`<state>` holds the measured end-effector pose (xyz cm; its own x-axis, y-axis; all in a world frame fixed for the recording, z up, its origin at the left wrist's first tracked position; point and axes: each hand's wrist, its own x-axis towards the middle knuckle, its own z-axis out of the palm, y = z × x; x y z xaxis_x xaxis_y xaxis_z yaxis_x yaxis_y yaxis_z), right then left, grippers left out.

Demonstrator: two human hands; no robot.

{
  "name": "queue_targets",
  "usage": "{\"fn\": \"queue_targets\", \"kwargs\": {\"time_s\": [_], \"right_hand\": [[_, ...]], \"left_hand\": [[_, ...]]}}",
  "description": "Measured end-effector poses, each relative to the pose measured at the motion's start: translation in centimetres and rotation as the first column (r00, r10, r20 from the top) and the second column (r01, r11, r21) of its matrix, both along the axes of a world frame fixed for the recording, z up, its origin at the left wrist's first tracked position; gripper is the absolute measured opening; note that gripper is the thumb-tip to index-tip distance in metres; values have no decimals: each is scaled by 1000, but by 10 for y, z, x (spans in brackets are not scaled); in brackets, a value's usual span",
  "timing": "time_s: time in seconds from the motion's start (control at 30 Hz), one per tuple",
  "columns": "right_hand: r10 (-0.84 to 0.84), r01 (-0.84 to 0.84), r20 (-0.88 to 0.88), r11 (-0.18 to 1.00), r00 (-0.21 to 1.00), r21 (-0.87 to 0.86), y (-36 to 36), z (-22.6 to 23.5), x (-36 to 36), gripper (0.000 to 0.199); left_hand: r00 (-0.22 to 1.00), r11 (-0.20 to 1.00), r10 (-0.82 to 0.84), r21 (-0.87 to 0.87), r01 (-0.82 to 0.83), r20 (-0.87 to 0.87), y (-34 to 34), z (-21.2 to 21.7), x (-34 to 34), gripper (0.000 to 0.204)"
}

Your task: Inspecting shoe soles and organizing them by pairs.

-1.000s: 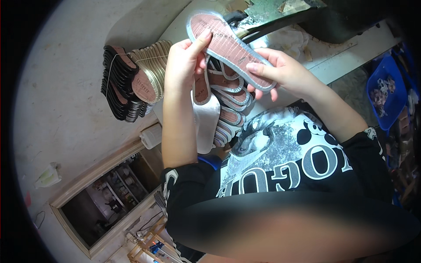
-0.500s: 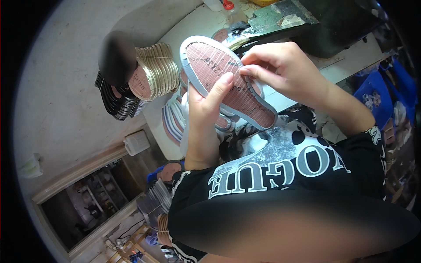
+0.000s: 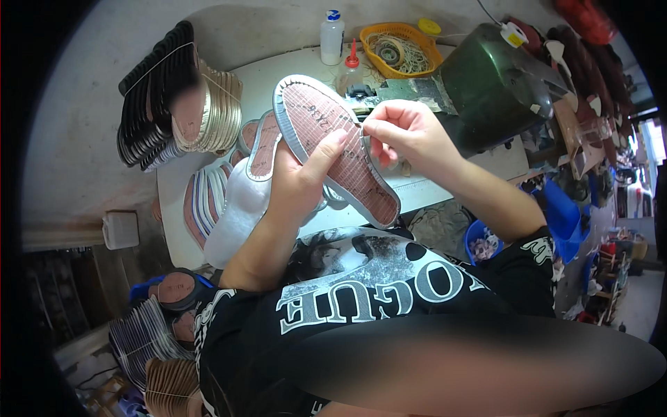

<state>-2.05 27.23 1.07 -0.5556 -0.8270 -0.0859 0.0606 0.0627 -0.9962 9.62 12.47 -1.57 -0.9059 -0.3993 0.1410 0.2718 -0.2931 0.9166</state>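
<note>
Flat shoe insole (image 3: 333, 149), reddish-brown textured face up, grey rim, tilted diagonally above the table

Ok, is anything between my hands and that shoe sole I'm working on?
Nothing visible. The left hand grips the shoe sole from beneath, thumb on its face, and the right hand pinches its edge directly. Both touch it above the table.

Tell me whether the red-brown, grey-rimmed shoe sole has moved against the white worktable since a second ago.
Yes. The shoe sole swung from crosswise at the white worktable's far edge to lengthwise over it, toe pointing away.
</note>
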Motion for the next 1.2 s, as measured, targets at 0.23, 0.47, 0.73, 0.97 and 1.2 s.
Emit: {"fn": "queue_targets", "kwargs": {"time_s": [0.23, 0.47, 0.73, 0.97, 1.2], "right_hand": [[-17, 13, -52, 997, 999, -73, -3, 1, 3, 13], [-184, 176, -202, 983, 962, -59, -11, -9, 18, 6], [-157, 175, 145, 977, 977, -123, -10, -13, 9, 5], [-197, 176, -216, 978, 956, -110, -14, -13, 12, 7], [-537, 394, -299, 815, 788, -425, -1, -49, 26, 16]], "left_hand": [[994, 981, 82, -167, -94, -72, 2, 3, 4, 17], [956, 650, 184, -701, -293, -229, -4, -10, 1, 17], [973, 887, 186, -403, -226, -138, -1, -9, -3, 15], [986, 951, 149, -260, -165, -81, -5, -11, -9, 13], [981, 983, 183, -5, -184, -66, -20, -19, -20, 31]]}}
